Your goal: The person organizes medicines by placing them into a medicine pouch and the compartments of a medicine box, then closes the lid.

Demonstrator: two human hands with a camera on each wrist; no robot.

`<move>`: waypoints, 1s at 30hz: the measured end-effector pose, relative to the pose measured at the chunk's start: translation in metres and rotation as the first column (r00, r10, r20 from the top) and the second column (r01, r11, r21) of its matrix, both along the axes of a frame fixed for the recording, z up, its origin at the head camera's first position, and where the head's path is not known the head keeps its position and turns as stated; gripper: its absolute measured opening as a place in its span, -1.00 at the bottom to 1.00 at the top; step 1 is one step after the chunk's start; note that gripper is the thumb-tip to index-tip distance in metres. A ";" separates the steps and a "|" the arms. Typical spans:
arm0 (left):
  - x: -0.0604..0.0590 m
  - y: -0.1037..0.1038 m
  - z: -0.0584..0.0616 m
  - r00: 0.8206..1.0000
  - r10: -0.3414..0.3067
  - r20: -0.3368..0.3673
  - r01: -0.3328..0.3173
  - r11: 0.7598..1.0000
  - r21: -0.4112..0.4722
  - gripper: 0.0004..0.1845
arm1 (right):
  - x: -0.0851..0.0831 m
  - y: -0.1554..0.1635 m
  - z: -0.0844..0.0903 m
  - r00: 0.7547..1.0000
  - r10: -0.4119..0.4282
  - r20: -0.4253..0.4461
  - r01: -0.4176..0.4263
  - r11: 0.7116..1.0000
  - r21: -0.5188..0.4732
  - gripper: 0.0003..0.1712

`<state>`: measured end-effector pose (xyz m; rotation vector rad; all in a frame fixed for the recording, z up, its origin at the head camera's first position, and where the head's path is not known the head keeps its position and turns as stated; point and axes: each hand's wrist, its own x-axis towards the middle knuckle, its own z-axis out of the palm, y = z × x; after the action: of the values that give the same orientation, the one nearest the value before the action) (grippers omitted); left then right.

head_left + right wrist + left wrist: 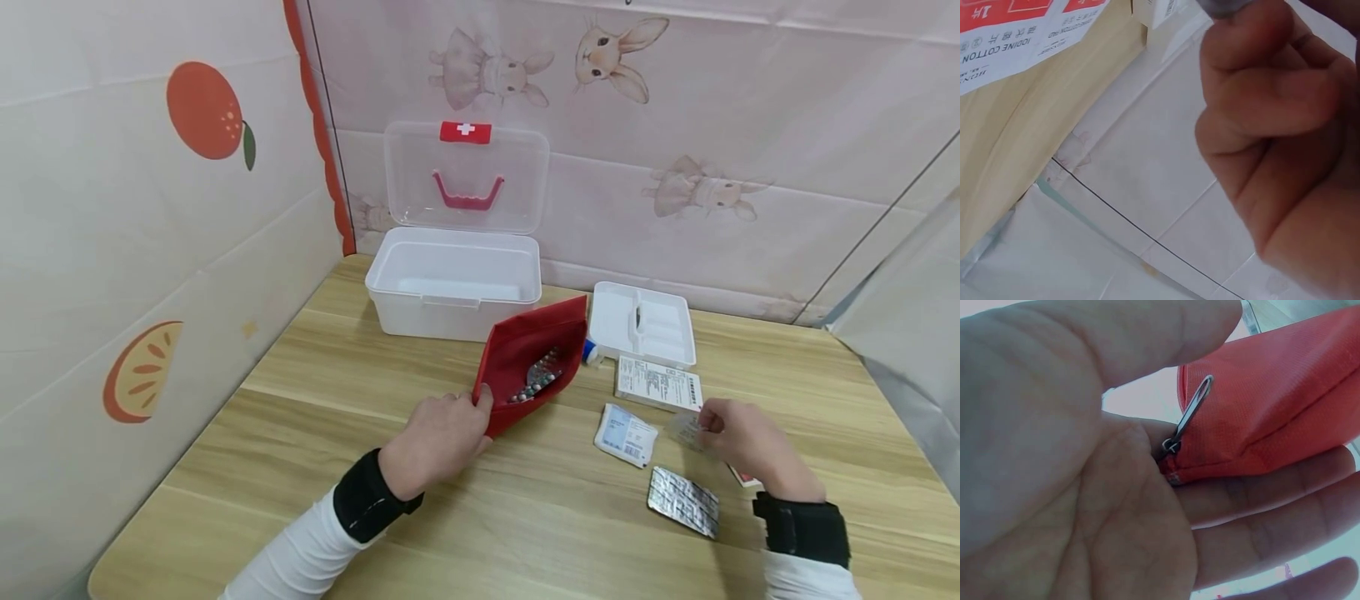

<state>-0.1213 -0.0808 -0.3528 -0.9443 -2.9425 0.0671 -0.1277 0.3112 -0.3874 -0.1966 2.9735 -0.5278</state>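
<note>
A red zip pouch (536,358) lies open on the wooden table (525,517), with blister packs of pills (536,379) inside it. My left hand (480,406) grips the pouch's near corner; in the left wrist view my fingers (1260,519) lie under the pouch (1272,425), beside its metal zipper pull (1194,409). To the right, my right hand (708,425) pinches a small silvery packet (684,430) just above the table. In the right wrist view its fingers (1272,94) are curled and only a grey edge of the packet (1225,6) shows.
A white first-aid box (453,283) stands open at the back wall. Right of the pouch are a white divider tray (641,323), a labelled white carton (658,385), a white sachet (625,433) and a silver blister pack (682,500). An iodine cotton package (1016,31) lies by my right hand.
</note>
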 end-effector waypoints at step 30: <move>0.000 -0.001 0.000 1.000 0.000 0.015 0.000 1.000 0.000 -0.36 | 0.022 -0.058 0.045 0.855 -0.031 -0.517 -0.143 0.946 -0.292 -0.79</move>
<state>-0.1216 -0.0814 -0.3528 -0.9488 -2.9566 0.0604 -0.1056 0.2528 -0.3423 -0.5348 3.3498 -1.1158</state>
